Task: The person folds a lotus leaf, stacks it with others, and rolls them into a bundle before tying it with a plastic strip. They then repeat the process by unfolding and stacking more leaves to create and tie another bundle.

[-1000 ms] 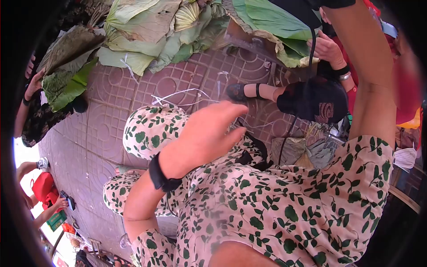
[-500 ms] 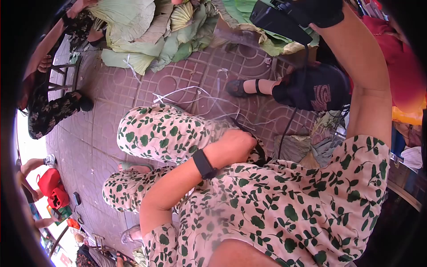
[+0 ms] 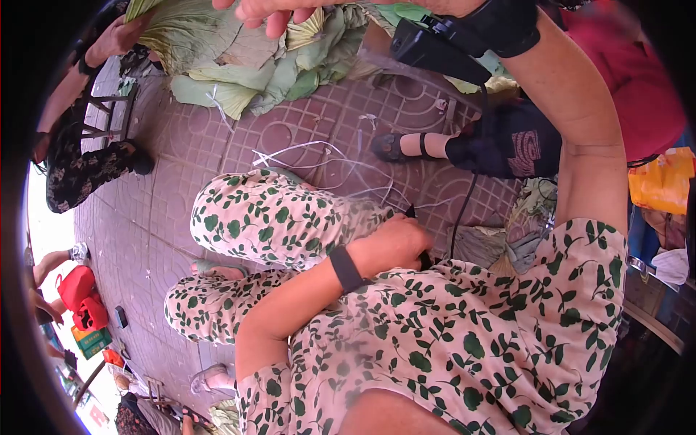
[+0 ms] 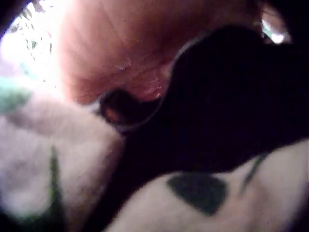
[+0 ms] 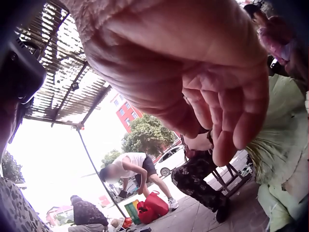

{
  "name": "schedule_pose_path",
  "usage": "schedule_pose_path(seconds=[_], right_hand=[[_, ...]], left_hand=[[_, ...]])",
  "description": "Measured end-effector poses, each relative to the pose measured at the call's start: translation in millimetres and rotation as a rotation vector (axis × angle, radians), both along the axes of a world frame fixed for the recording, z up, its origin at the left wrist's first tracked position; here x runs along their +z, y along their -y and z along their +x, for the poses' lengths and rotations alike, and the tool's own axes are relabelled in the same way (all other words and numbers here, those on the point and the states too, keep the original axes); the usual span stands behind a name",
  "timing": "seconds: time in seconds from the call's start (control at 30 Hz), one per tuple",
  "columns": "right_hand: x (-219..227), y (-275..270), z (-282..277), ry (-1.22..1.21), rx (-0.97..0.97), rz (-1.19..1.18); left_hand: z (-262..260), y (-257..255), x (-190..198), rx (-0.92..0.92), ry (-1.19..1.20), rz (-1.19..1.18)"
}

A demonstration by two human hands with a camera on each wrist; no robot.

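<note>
In the head view my left hand (image 3: 397, 243) lies in my lap with its fingers curled over a black item (image 3: 411, 212), which shows at the edges of the hand. The left wrist view has the left palm (image 4: 116, 53) close against the dark material; most of the fingers are hidden. My right hand (image 3: 275, 13) reaches over a pile of large lotus leaves (image 3: 217, 76), at the top of the head view. Its fingers (image 5: 224, 150) hang loosely bent in the right wrist view, with nothing in the palm.
Another person's hand (image 3: 119, 36) grips a leaf at the upper left. A seated person's dark-clothed leg (image 3: 500, 145) extends in from the right. White string (image 3: 319, 148) lies on the paving, and a black cable (image 3: 467, 210) hangs down by my lap.
My left hand came down from above my knees to my lap and curled over the black item. My right hand swung leftward over the leaves. The person at left lifted a leaf.
</note>
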State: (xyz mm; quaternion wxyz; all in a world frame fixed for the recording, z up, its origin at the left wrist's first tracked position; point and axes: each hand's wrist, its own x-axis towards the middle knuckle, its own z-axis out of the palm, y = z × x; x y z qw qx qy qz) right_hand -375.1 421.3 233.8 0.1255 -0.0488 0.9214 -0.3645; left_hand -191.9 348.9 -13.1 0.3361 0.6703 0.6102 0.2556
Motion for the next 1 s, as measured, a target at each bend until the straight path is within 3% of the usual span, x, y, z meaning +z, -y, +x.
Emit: schedule_pose_path(seconds=[0.03,0.07,0.13,0.27,0.37,0.53,0.63,0.67,0.73,0.8,0.87,0.93,1.0], right_hand=[[10.7,14.2,-0.9,0.169,-0.233,0.199],[-0.7,1.6,-4.2,0.167,-0.230,0.198],[-37.7,-40.9,-12.4,-0.239,0.390,-0.227],[-25.2,-40.6,6.4,-0.395,0.445,-0.207],[-25.6,-35.7,-7.2,-0.275,0.499,-0.352],[-19.6,-9.5,-5.5,-0.229,0.384,-0.263],[-13.0,4.0,-1.6,-0.206,0.408,-0.183],[-16.7,6.4,-8.5,-0.205,0.417,-0.181],[-29.1,10.1,-26.9,-0.215,0.641,-0.278],[-26.2,15.3,-24.4,-0.211,0.648,-0.279],[-21.4,24.4,-16.4,-0.209,0.652,-0.277],[-19.6,36.9,-6.6,-0.189,0.505,-0.311],[-20.4,48.5,-4.6,-0.173,0.529,-0.306]], left_hand=[[-0.2,5.7,4.6,0.004,-0.003,-0.001],[1.2,13.8,9.5,0.092,0.017,0.041],[-2.0,32.0,17.7,0.181,0.040,0.083],[-21.7,74.1,50.9,0.325,0.163,0.023],[-27.3,99.5,52.7,0.398,0.194,-0.080],[-19.8,121.3,45.8,0.480,0.294,-0.154],[-18.7,132.8,50.3,0.516,0.330,-0.231],[-20.5,138.0,53.7,0.525,0.332,-0.226],[-27.8,152.8,66.0,0.581,0.257,-0.208],[-38.6,164.9,80.1,0.602,0.197,-0.205],[-45.5,172.1,91.9,0.758,0.219,-0.152],[-50.3,170.7,91.0,0.791,0.200,-0.065],[-58.3,153.0,90.3,0.968,0.364,0.106]])
